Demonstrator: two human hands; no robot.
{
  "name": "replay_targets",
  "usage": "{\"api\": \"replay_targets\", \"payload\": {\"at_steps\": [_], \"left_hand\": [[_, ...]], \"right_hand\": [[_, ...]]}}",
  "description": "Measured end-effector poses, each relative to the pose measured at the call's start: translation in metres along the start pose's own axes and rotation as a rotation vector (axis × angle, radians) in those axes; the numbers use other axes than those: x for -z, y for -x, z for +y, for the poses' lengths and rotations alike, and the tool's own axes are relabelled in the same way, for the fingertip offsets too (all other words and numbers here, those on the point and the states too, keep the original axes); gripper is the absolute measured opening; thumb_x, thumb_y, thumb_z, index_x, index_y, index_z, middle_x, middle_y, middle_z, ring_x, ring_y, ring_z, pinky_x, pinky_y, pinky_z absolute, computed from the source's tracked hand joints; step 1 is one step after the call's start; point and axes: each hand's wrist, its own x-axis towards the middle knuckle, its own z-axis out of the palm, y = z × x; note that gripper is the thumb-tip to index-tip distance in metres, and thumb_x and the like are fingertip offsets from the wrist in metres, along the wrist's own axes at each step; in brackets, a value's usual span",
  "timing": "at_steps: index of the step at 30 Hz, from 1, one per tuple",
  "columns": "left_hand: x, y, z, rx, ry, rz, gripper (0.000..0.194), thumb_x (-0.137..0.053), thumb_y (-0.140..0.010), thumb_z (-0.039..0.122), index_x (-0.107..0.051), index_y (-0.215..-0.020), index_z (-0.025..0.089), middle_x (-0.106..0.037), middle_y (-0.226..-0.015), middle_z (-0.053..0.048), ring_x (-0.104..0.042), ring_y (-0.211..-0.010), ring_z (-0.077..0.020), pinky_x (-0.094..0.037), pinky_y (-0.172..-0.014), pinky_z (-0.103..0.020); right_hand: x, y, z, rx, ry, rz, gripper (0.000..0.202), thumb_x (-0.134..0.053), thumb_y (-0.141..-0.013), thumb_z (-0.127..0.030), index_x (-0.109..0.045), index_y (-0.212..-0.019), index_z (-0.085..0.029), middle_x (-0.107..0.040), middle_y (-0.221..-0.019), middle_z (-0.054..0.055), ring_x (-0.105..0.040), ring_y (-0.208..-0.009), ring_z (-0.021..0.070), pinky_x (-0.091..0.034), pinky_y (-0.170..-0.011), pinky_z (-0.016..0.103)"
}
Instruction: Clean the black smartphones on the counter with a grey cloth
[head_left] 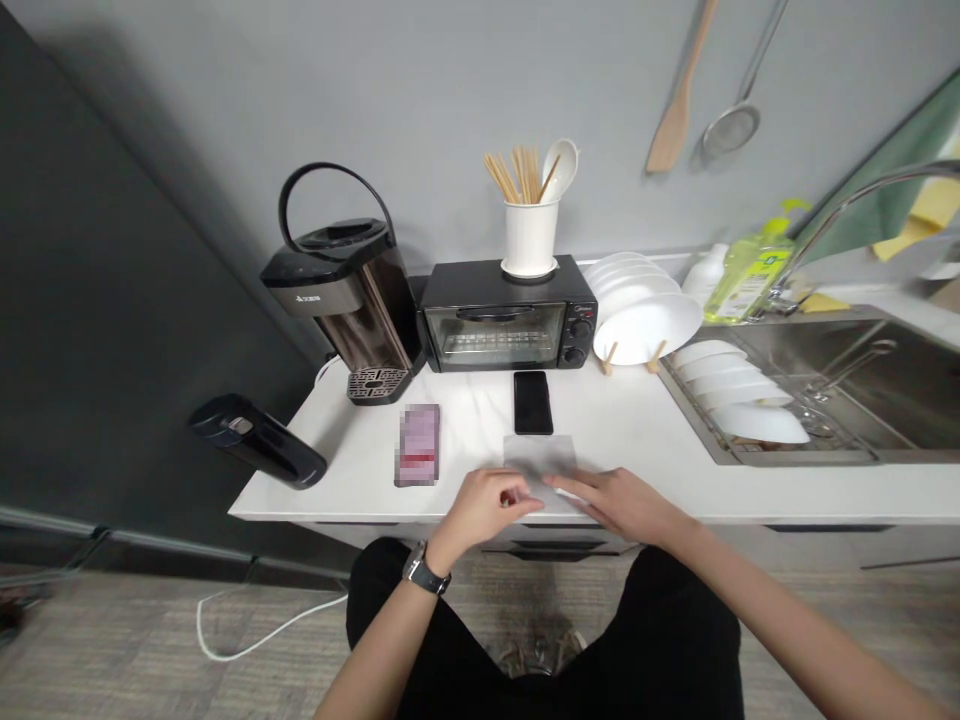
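A thin, pale, see-through sheet (538, 453) lies on the white counter near its front edge. My left hand (487, 508), with a dark watch at the wrist, is at the sheet's near left side, its fingers curled and the thumb closed towards them on the sheet's edge. From the right, my right hand (619, 502) reaches onto the sheet with its fingers stretched out and touching it. Both hands partly cover the sheet's near part. Just behind it is a black phone (532, 403). Left of my left hand lies a pinkish, partly blurred phone-shaped object (418, 446).
A toaster oven (495, 330) bears a white cup (531, 240) of chopsticks. At left are a water dispenser (352, 300) and a dark thermos (259, 442). Racked plates (645, 325), a sink (862, 375) with bowls (742, 390), and soap bottles (750, 275) stand to the right.
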Motion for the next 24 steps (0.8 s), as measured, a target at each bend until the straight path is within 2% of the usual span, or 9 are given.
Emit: {"api": "replay_targets", "payload": {"at_steps": [3, 6, 8, 10, 13, 16, 18, 20, 24], "left_hand": [[-0.010, -0.009, 0.026, -0.089, -0.068, -0.104, 0.045, -0.073, -0.092, 0.054, -0.060, -0.066, 0.020, -0.058, -0.065, 0.003, -0.050, -0.061, -0.0130, -0.031, -0.061, -0.028], [-0.018, -0.020, 0.042, -0.173, -0.101, -0.218, 0.053, -0.068, -0.095, 0.056, -0.055, -0.058, 0.020, -0.054, -0.060, 0.002, -0.046, -0.057, -0.0127, -0.028, -0.060, -0.030], [-0.020, -0.025, 0.048, -0.183, -0.099, -0.227, 0.052, -0.070, -0.093, 0.058, -0.056, -0.060, 0.020, -0.055, -0.062, 0.002, -0.047, -0.059, -0.0130, -0.028, -0.060, -0.030], [-0.020, -0.025, 0.050, -0.128, -0.077, -0.177, 0.042, -0.076, -0.088, 0.058, -0.063, -0.071, 0.021, -0.060, -0.068, 0.003, -0.051, -0.063, -0.0138, -0.030, -0.060, -0.028], [-0.016, -0.020, 0.046, 0.008, -0.031, -0.096, 0.029, -0.078, -0.088, 0.052, -0.070, -0.095, 0.025, -0.066, -0.080, 0.003, -0.056, -0.068, -0.0143, -0.038, -0.064, -0.026], [-0.011, -0.014, 0.035, 0.084, -0.035, -0.005, 0.015, -0.069, -0.096, 0.040, -0.070, -0.100, 0.026, -0.067, -0.087, 0.002, -0.058, -0.073, -0.0148, -0.043, -0.069, -0.026], [-0.007, -0.011, 0.028, 0.090, -0.052, 0.051, 0.011, -0.065, -0.098, 0.034, -0.069, -0.099, 0.025, -0.068, -0.091, 0.001, -0.061, -0.078, -0.0157, -0.045, -0.071, -0.027], [-0.003, -0.012, 0.022, 0.089, -0.079, 0.097, 0.010, -0.062, -0.100, 0.032, -0.068, -0.098, 0.025, -0.068, -0.095, 0.000, -0.063, -0.084, -0.0168, -0.046, -0.074, -0.027], [0.004, -0.026, 0.015, 0.091, -0.151, 0.150, 0.011, -0.059, -0.102, 0.033, -0.066, -0.102, 0.025, -0.068, -0.102, -0.001, -0.065, -0.087, -0.0171, -0.047, -0.074, -0.027]], "right_hand": [[0.002, 0.010, -0.019, 0.083, 0.070, -0.044, 0.061, -0.045, -0.103, -0.019, -0.038, -0.160, -0.040, -0.072, -0.102, 0.001, -0.065, -0.067, 0.0154, -0.046, -0.062, 0.025], [-0.001, 0.017, -0.031, 0.102, 0.078, -0.032, 0.057, -0.045, -0.104, -0.020, -0.042, -0.157, -0.040, -0.071, -0.103, 0.001, -0.064, -0.065, 0.0147, -0.046, -0.061, 0.025], [-0.006, 0.021, -0.033, 0.090, 0.013, -0.022, 0.050, -0.043, -0.106, -0.023, -0.045, -0.154, -0.036, -0.072, -0.106, 0.003, -0.067, -0.071, 0.0164, -0.049, -0.064, 0.026], [-0.011, 0.024, -0.026, 0.038, -0.079, 0.040, 0.042, -0.041, -0.107, -0.026, -0.048, -0.148, -0.032, -0.072, -0.108, 0.005, -0.071, -0.082, 0.0192, -0.053, -0.070, 0.028], [-0.015, 0.022, 0.005, -0.131, -0.165, 0.265, 0.037, -0.042, -0.107, -0.032, -0.047, -0.144, -0.029, -0.070, -0.119, 0.009, -0.072, -0.096, 0.0237, -0.056, -0.082, 0.035], [-0.016, 0.013, 0.055, -0.341, -0.233, 0.495, 0.060, -0.046, -0.105, -0.038, -0.022, -0.158, -0.023, -0.063, -0.127, 0.014, -0.070, -0.101, 0.0262, -0.057, -0.090, 0.043], [-0.016, 0.003, 0.089, -0.369, -0.291, 0.583, 0.069, -0.042, -0.104, -0.037, -0.007, -0.162, -0.021, -0.060, -0.125, 0.014, -0.068, -0.105, 0.0256, -0.056, -0.095, 0.046], [-0.018, -0.008, 0.118, -0.388, -0.346, 0.647, 0.078, -0.045, -0.102, -0.038, 0.000, -0.163, -0.020, -0.058, -0.123, 0.013, -0.066, -0.107, 0.0251, -0.055, -0.099, 0.048], [-0.025, -0.022, 0.149, -0.429, -0.403, 0.686, 0.091, -0.050, -0.100, -0.041, 0.010, -0.163, -0.016, -0.059, -0.118, 0.013, -0.065, -0.107, 0.0257, -0.054, -0.099, 0.051]]}}
